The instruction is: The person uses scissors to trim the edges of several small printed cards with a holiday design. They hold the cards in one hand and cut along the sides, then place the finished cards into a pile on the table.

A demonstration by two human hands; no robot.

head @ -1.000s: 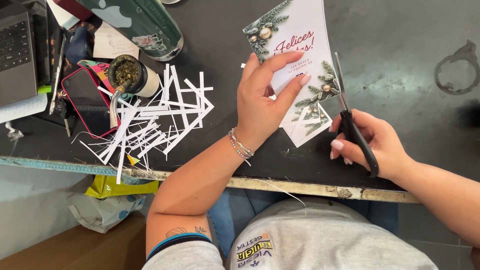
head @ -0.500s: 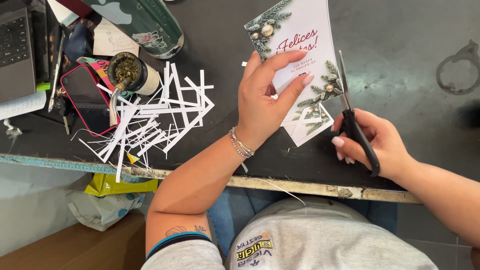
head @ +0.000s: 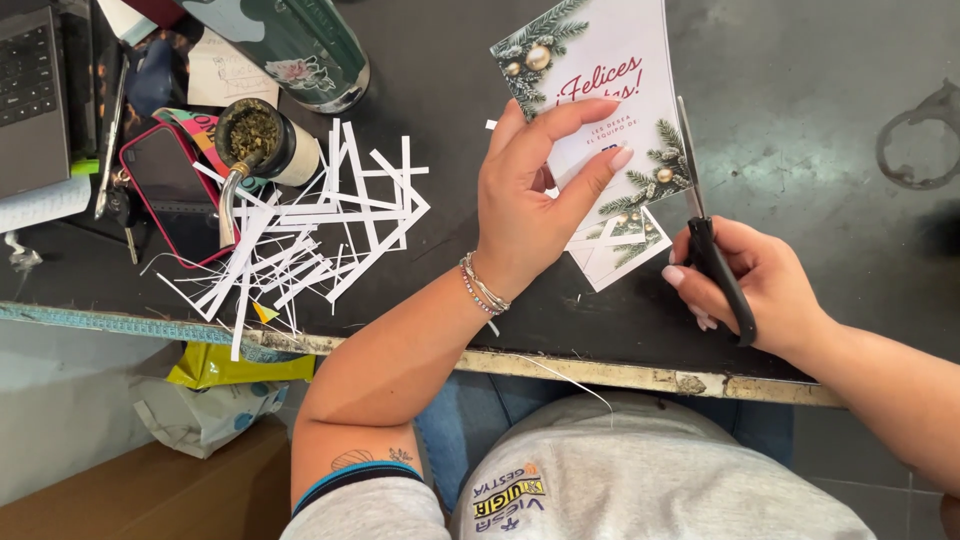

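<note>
A: Black-handled scissors sit in the right hand, fingers thru the loops, grip closed round the handles. Blades run up along the right edge of the printed card; they look nearly together, tho I can't tell for sure.

B: And the other hand?

A: Left hand pins the card flat to the tabletop, thumb and fingers spread over its lower half, clamped on nothing, just pressing down. Card's white w/ red lettering and pine sprigs w/ gold baubles at 2 corners.

B: So where's the cut at?

A: My read: the right margin is being trimmed and the blades are already a good way up that side. Can't see a strip hanging free yet, so that edge isn't finished. Top edge runs out of view, can't judge it.

B: Anything done already?

A: More cards peek out under the left hand, at least 1 w/ the same pine print. Whether they're trimmed I can't tell. Well to the left lies a heap of thin white paper strips, offcuts I'd say, so plenty of trimming looks done.

B: Beside the heap?

A: Gourd cup w/ metal straw, phone in red case, green flask.
</note>
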